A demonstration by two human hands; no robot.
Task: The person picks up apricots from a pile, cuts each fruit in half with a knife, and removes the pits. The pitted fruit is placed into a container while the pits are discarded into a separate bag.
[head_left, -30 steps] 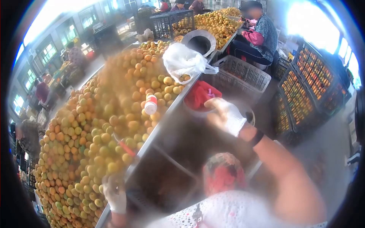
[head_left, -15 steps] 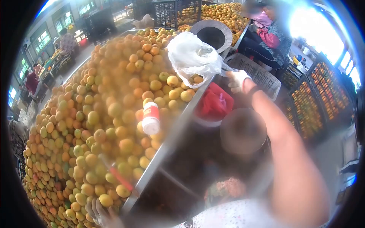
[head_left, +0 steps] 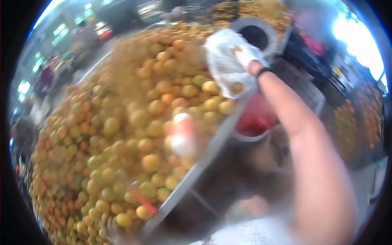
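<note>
My right hand (head_left: 244, 56), in a white glove, is on the white plastic bag (head_left: 224, 67) at the upper middle; its fingers press against the thin plastic. The bag lies over the far edge of a big heap of yellow-orange fruit (head_left: 151, 162). My left hand (head_left: 116, 230), gloved and blurred, rests at the bottom against the fruit; its fingers are smeared by motion. Near it a red-handled tool (head_left: 143, 199) lies on the heap by the metal rim (head_left: 204, 153). A white bottle with a red label (head_left: 182, 134) stands out among the fruit.
Right of the rim is a red bag in a bucket (head_left: 256, 116). Behind it are a grey crate (head_left: 300, 81) and a round pale-rimmed container (head_left: 267, 30). A seated person (head_left: 312, 45) is at the upper right, near stacked fruit crates (head_left: 347, 122).
The view has shifted, so the scene sits further right. My right hand has moved from the bag's right end onto the bag's upper part. My left hand stays low by the fruit.
</note>
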